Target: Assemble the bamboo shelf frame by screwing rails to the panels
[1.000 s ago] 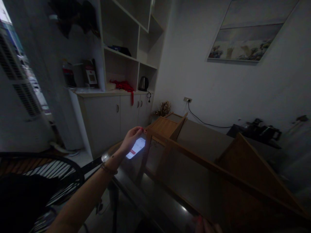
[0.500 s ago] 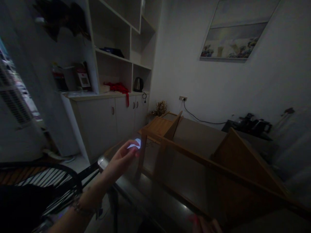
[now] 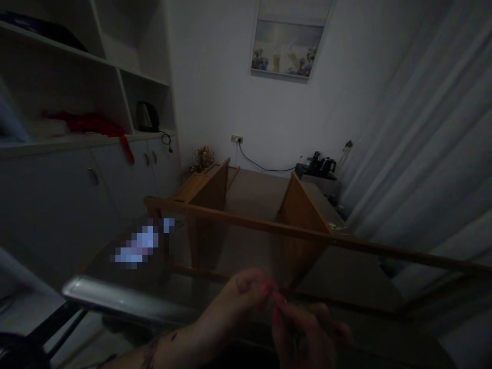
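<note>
In the head view my left hand (image 3: 240, 297) and my right hand (image 3: 307, 328) meet at the fingertips, low in the middle. Thumb and fingers are pinched together on both hands. Whatever lies between them, if anything, is too small and dark to make out. Just beyond the hands, a wooden frame with panels (image 3: 253, 221) lies on its side across the dark table (image 3: 172, 300). To the left, a lit, pixelated patch like a phone screen (image 3: 140, 243) lies on the table beside the frame's end.
White cabinets (image 3: 57, 189) with open shelves line the left side, holding a kettle (image 3: 146, 117) and red cloth (image 3: 90, 123). Dark appliances (image 3: 321, 165) stand at the back right, and a curtain (image 3: 415, 154) hangs on the right. A black chair part (image 3: 23, 351) is at lower left.
The view has swung right. My left hand has left the lit screen and come back to meet my right hand, which has risen further into view.
</note>
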A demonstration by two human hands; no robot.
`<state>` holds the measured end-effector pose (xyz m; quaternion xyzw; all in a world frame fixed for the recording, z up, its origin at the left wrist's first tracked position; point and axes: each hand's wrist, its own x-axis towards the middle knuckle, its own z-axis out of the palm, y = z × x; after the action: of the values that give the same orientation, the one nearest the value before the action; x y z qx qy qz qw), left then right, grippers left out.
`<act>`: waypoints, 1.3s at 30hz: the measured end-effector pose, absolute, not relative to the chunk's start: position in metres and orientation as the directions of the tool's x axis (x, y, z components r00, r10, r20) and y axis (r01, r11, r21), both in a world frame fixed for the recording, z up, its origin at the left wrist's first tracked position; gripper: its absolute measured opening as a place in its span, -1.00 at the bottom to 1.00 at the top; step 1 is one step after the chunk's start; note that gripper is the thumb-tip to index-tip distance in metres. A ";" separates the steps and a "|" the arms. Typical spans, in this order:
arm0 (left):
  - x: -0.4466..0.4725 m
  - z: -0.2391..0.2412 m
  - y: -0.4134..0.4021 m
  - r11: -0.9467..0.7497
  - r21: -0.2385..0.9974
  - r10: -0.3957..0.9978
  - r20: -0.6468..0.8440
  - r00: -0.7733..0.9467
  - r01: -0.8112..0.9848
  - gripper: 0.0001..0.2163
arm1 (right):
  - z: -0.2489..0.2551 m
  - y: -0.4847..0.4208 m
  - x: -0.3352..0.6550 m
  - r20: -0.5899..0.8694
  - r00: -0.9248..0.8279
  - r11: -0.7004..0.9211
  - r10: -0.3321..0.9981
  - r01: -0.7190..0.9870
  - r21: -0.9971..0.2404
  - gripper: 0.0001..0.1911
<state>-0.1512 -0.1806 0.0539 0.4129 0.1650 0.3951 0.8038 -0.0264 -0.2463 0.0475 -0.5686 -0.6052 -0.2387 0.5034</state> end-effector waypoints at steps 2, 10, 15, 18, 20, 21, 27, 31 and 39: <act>-0.144 0.058 -0.182 0.317 0.813 0.781 0.069 0.621 -0.488 -0.78 | 0.049 -0.245 -0.023 0.879 0.204 0.270 0.432 0.900 -0.341 -0.76; -0.124 0.061 -0.180 0.118 0.885 0.740 0.225 0.634 -0.451 -0.86 | 0.052 -0.245 -0.007 0.819 0.338 0.256 0.464 0.834 -0.489 -0.70; -0.112 0.057 -0.171 -0.112 0.907 0.769 0.338 0.542 -0.407 -0.89 | 0.054 -0.242 -0.003 0.749 0.390 0.311 0.536 0.734 -0.605 -0.72; -0.106 0.060 -0.170 -0.216 0.908 0.765 0.386 0.515 -0.360 -0.89 | 0.054 -0.242 -0.003 0.700 0.449 0.311 0.556 0.669 -0.675 -0.70; -0.103 0.062 -0.171 -0.307 0.895 0.742 0.439 0.507 -0.325 -0.88 | 0.053 -0.242 -0.003 0.701 0.441 0.328 0.561 0.659 -0.677 -0.72; -0.103 0.064 -0.171 -0.350 0.886 0.731 0.461 0.503 -0.304 -0.87 | 0.053 -0.243 -0.003 0.702 0.438 0.333 0.562 0.658 -0.676 -0.72; -0.111 0.083 -0.165 -0.784 0.605 0.508 0.755 0.414 -0.139 -0.76 | 0.062 -0.244 0.012 0.705 0.520 0.228 0.482 0.702 -0.675 -0.68; -0.116 0.124 -0.158 -0.993 0.081 0.105 0.931 0.349 0.085 -0.74 | 0.079 -0.244 0.036 0.814 0.428 0.170 0.393 0.836 -0.522 -0.70; -0.076 0.191 -0.148 -0.834 0.028 0.454 0.600 0.659 0.550 -0.52 | 0.101 -0.234 0.058 0.852 0.368 -0.095 0.372 0.928 -0.360 -0.66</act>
<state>-0.0757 -0.1476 0.1907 0.9073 0.2769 0.3067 -0.0782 0.0579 -0.2345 0.1011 -0.6789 -0.4790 -0.2941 0.4724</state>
